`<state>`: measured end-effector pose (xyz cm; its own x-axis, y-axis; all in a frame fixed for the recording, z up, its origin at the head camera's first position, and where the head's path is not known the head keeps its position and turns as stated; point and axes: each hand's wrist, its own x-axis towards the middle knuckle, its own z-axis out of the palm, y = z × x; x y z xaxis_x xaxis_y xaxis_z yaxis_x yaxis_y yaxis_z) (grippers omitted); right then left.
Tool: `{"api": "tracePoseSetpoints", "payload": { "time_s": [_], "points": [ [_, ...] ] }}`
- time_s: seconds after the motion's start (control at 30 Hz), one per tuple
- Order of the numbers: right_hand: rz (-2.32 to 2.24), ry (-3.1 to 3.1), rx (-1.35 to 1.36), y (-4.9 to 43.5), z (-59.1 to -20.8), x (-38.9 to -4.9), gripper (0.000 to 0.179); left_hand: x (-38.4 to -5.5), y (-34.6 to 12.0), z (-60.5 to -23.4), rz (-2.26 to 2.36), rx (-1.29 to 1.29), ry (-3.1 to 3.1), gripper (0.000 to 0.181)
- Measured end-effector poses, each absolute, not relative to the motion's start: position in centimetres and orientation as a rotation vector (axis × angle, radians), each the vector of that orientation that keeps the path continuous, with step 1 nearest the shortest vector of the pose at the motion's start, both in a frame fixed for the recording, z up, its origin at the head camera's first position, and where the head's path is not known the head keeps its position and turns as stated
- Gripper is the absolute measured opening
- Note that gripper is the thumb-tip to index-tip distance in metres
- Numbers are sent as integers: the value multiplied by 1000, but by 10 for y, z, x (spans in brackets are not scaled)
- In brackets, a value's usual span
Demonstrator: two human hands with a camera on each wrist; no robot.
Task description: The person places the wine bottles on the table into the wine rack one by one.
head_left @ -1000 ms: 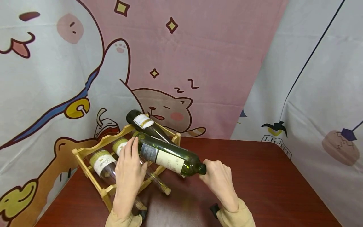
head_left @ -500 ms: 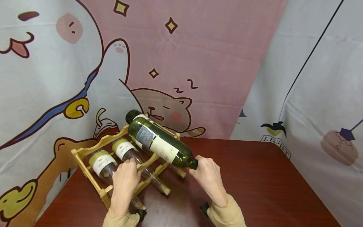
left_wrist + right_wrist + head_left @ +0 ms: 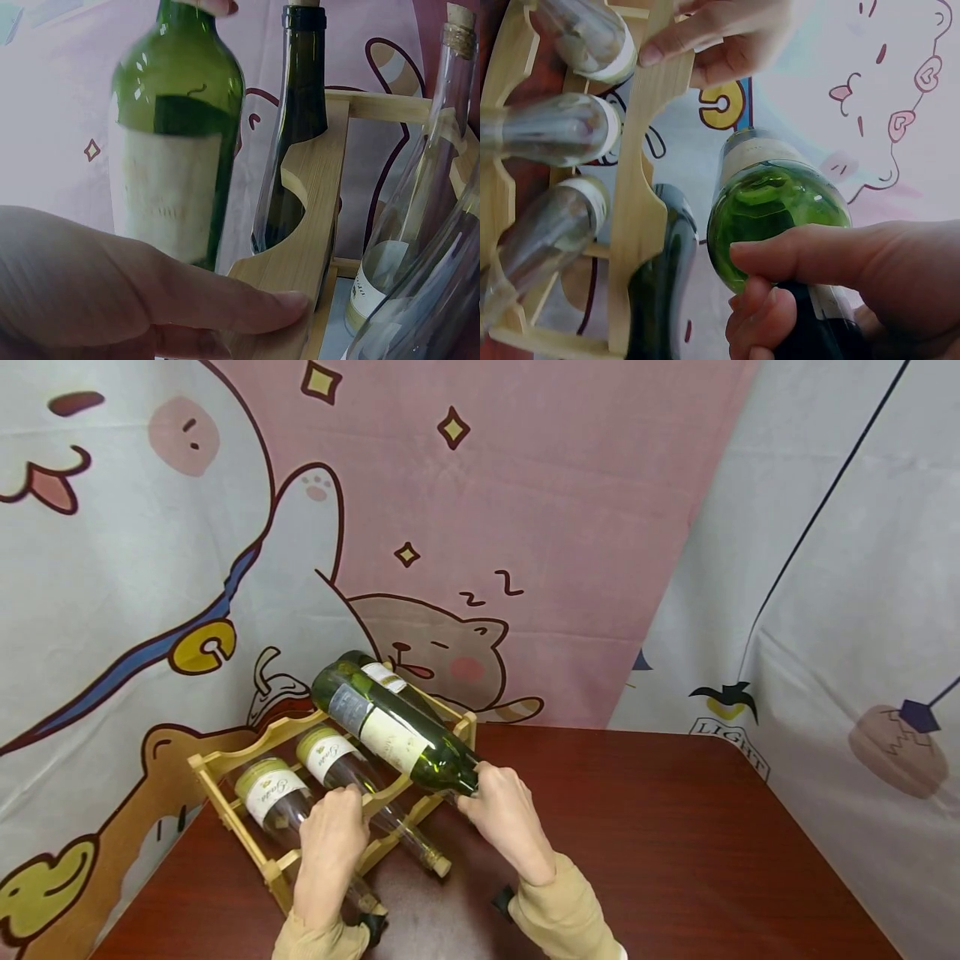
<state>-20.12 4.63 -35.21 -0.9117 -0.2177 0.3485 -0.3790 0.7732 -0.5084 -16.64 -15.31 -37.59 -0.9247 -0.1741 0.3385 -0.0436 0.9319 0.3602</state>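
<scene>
My right hand (image 3: pixel 506 818) grips a green wine bottle (image 3: pixel 393 737) by its neck. The bottle is tilted over the wooden rack (image 3: pixel 285 724), its base toward the far left. In the head view it overlaps a dark green bottle (image 3: pixel 384 675) lying on the rack's upper level at the back. My left hand (image 3: pixel 333 835) holds the rack's near upper rail (image 3: pixel 292 225), thumb along the wood in the left wrist view. Clear bottles (image 3: pixel 333 756) with white and gold labels lie on the lower level, corked necks toward me. The right wrist view shows three of these.
The rack stands on the left of a dark red wooden table (image 3: pixel 675 843). Behind the table hangs a cartoon-printed cloth (image 3: pixel 570 527). A corked neck (image 3: pixel 437 860) of a clear bottle juts past the rack's front.
My left hand has left the green bottle's base and taken hold of the rack rail. My right hand has moved left, bringing the bottle farther over the rack.
</scene>
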Motion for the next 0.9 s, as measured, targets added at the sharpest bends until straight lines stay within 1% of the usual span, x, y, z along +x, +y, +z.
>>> {"api": "tracePoseSetpoints", "payload": {
  "time_s": [0.27, 0.47, 0.9],
  "points": [
    [878, -2707, 506, 24, -354, -207, 14, -166, -154, -375, -505, 169, -2722, 10],
    [895, -2702, 554, 8, -357, -211, 14, -165, -154, -375, -510, 161, -2731, 11],
    [814, -2738, 592, -19, -367, -217, 22, -166, -155, -376, -511, 144, -2731, 11]
  ]
}}
